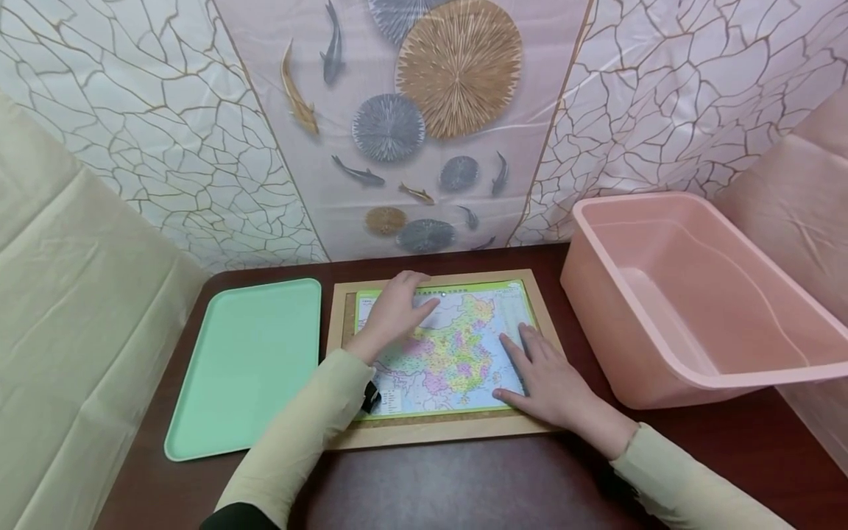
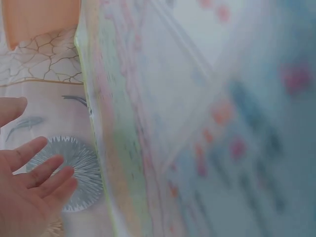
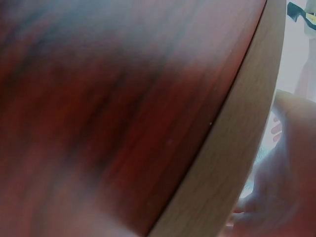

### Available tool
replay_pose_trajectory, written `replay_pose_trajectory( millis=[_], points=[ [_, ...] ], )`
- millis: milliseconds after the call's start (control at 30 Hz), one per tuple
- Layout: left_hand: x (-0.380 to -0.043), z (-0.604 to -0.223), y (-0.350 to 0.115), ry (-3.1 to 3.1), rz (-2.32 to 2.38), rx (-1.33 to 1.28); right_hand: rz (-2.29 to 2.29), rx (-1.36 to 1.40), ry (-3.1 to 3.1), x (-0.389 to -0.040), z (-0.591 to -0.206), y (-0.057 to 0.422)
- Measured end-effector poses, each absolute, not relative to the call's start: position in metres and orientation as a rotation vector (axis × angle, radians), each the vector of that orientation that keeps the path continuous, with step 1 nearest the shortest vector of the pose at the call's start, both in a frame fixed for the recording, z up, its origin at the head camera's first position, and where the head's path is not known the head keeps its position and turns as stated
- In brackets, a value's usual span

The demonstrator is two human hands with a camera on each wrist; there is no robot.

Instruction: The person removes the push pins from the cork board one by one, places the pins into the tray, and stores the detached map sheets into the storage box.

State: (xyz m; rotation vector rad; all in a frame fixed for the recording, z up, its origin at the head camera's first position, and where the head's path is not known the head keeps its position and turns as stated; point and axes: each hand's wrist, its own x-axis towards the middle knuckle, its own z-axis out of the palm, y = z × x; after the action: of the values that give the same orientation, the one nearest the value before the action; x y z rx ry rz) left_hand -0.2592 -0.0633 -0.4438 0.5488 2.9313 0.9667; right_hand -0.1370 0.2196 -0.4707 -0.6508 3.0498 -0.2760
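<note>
A map [image 1: 457, 346] with a green border lies on a wood-framed cork board [image 1: 437, 434]. My left hand [image 1: 396, 309] is over the map's upper left part, its fingers extended towards the top edge. In the left wrist view the fingers of this hand [image 2: 37, 182] are loosely spread with nothing between them, beside the close, blurred map [image 2: 163, 123]. Spread fingers of my right hand [image 1: 553, 383] rest on the map's right side, the palm near the frame. The right wrist view has part of that hand [image 3: 291, 168] beside the wooden frame [image 3: 217, 133].
To the left of the board lies a light green tray [image 1: 255, 361]. A large pink tub [image 1: 596, 309] stands close on its right. The dark wooden table [image 1: 722, 442] backs onto a patterned curtain [image 1: 192, 132], with beige cloth [image 1: 73, 294] at the left side.
</note>
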Motion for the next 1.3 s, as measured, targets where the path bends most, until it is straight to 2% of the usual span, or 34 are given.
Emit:
replay_pose_trajectory(
  millis=[567, 1300],
  points=[
    [-0.269, -0.46, -0.061, 2.639, 1.404, 0.331, -0.316, -0.688, 3.065, -0.138, -0.476, 0.222],
    [-0.284, -0.468, -0.046, 2.558, 1.518, 0.2, -0.269, -0.649, 3.04, -0.138, -0.469, 0.22]
  ],
)
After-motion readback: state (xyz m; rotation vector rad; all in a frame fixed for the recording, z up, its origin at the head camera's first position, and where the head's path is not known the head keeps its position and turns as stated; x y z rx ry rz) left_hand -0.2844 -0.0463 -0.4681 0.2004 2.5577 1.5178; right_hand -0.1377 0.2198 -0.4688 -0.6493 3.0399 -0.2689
